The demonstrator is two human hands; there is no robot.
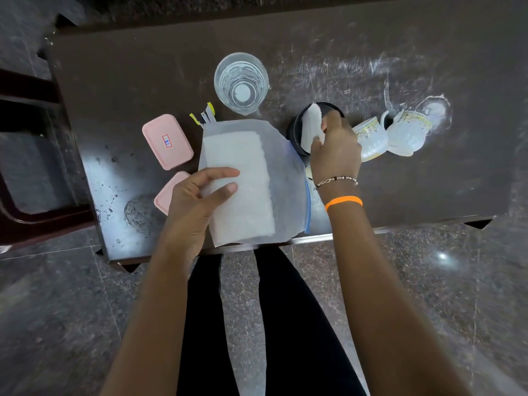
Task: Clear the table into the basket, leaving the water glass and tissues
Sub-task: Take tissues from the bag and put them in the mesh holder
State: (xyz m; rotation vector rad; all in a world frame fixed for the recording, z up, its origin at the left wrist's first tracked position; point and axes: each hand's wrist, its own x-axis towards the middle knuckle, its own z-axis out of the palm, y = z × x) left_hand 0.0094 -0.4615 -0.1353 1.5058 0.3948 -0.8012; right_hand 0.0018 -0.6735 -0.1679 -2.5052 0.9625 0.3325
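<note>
My left hand (197, 201) grips a clear zip bag of white tissues (251, 181), held above the near edge of the dark table (428, 181). My right hand (335, 150) pinches a folded white tissue (311, 124) over a black round bowl (297, 130). A water glass (241, 81) stands behind the bag. Two pink lidded boxes (167, 141) (167, 192) lie at the left, the nearer one partly under my hand. Two white patterned cups (371, 135) (407, 132) lie right of the bowl. No basket is in view.
Yellow-tipped small tools (204, 114) poke out behind the bag. A dark wooden chair (25, 167) stands left of the table. The table's right half (457, 167) is scratched and bare. Speckled stone floor (428, 281) lies all around, with my legs below the near edge.
</note>
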